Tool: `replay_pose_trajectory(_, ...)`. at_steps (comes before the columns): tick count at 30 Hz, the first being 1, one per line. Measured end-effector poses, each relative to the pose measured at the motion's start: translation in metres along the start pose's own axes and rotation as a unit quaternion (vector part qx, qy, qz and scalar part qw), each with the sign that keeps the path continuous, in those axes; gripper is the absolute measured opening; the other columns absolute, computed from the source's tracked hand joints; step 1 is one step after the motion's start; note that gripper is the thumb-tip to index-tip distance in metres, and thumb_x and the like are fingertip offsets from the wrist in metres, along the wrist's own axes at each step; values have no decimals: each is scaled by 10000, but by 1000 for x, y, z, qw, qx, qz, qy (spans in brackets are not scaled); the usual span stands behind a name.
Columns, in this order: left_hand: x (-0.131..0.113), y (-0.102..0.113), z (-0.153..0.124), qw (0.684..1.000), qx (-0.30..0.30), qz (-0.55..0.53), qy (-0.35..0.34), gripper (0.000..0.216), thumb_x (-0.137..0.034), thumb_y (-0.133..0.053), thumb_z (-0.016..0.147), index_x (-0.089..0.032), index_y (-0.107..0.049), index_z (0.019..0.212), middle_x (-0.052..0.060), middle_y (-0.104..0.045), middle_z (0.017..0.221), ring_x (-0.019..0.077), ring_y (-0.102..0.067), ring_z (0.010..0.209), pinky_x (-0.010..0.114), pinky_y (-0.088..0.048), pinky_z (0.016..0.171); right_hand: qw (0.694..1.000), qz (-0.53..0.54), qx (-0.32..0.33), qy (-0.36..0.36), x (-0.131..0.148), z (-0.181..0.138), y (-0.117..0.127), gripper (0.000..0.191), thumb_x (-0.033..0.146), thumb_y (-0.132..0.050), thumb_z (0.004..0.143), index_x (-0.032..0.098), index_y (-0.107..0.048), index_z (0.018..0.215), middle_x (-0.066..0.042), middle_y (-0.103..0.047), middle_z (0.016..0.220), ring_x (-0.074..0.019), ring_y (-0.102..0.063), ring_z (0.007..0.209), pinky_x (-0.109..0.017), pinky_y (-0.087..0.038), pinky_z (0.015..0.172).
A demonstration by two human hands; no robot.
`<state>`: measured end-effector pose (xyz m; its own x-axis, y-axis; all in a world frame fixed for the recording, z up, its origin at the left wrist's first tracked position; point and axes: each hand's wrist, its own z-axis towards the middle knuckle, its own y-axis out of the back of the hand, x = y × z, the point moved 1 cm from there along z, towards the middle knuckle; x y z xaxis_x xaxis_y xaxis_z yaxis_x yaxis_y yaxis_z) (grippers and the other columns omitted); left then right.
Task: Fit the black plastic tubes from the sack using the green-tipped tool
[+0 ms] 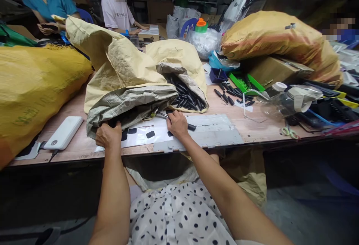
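Clearly, pale sacks (120, 58) crowd our counter (86, 147).
Our right hand (177, 124) grips a black-handled tool (191, 127); our left hand's (108, 134) fingertips vanish inside the nearer sack, grasp unclear.

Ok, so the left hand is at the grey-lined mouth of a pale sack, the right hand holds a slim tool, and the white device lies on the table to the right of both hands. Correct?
Not quite: the head view shows the white device to the left of both hands, the left hand and the right hand. The rest stands.
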<state>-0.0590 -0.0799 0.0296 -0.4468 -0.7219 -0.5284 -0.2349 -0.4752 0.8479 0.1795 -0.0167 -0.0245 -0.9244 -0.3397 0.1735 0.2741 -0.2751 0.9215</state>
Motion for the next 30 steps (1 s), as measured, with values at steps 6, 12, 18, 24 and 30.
replay_pose_trajectory(6,-1,6,-7,999,-35,-39,-14,310,-320,-685,744,-176,-730,1014,144,-717,925,412,-674,1024,558,-546,882,1000,3,-5,3,-1,0,-1,199,258,-542,961,223,-730,1016,-108,-638,1008,-259,-509,966,-345,-421,810)
replay_pose_trajectory(12,5,-1,-28,978,-22,-126,-163,400,-260,-639,708,-180,-705,1094,2,-590,727,248,-644,813,381,-546,856,1000,0,-2,-5,0,0,-1,200,256,-549,958,218,-731,1033,-110,-638,1007,-261,-513,978,-343,-420,819)
replay_pose_trajectory(18,9,-33,-65,852,218,-133,-457,393,-175,-604,701,-255,-744,1058,6,-641,882,156,-557,674,298,-523,758,1000,0,4,-9,1,0,1,208,262,-549,959,217,-738,1032,-110,-645,1016,-261,-515,983,-342,-422,832)
replay_pose_trajectory(24,13,-49,-55,829,254,-165,-470,461,-173,-574,746,-241,-698,1184,3,-648,914,142,-551,682,285,-514,742,1000,9,18,-8,0,4,2,217,261,-549,970,223,-742,1060,-111,-652,1025,-261,-525,988,-349,-439,837)
replay_pose_trajectory(30,16,-53,-50,842,290,-231,-391,525,-235,-659,717,-241,-611,1239,-31,-682,890,132,-563,682,275,-523,734,997,67,34,-12,-3,-4,21,242,231,-541,968,219,-742,1102,-101,-667,1046,-247,-577,999,-333,-476,842)
